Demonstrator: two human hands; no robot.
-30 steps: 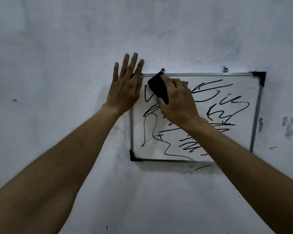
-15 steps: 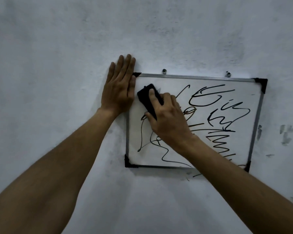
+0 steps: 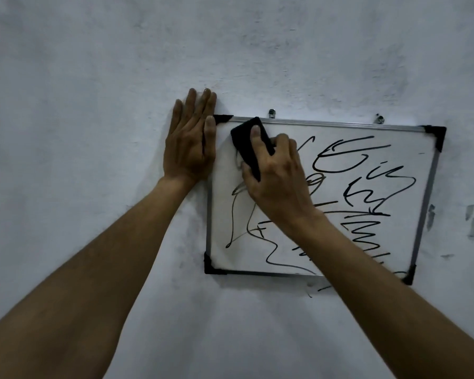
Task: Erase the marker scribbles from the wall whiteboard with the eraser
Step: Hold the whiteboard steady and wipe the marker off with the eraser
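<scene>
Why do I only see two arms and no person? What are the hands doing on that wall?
The camera sits on the person's head and looks forward and down, so you see what they see: just their own two arms reaching out. There is no machine here, only bare hands.

On the wall hangs a small whiteboard with a metal frame and black corners. It hangs tilted, not straight. It is covered with black marker scribbles.

The left hand lies flat and open on the wall, right beside the board's top left corner, probably to keep it steady.

The right hand holds a black eraser and presses it on the board near the top left. That corner already looks wiped clean, but most of the scribbles are not yet erased.
</scene>
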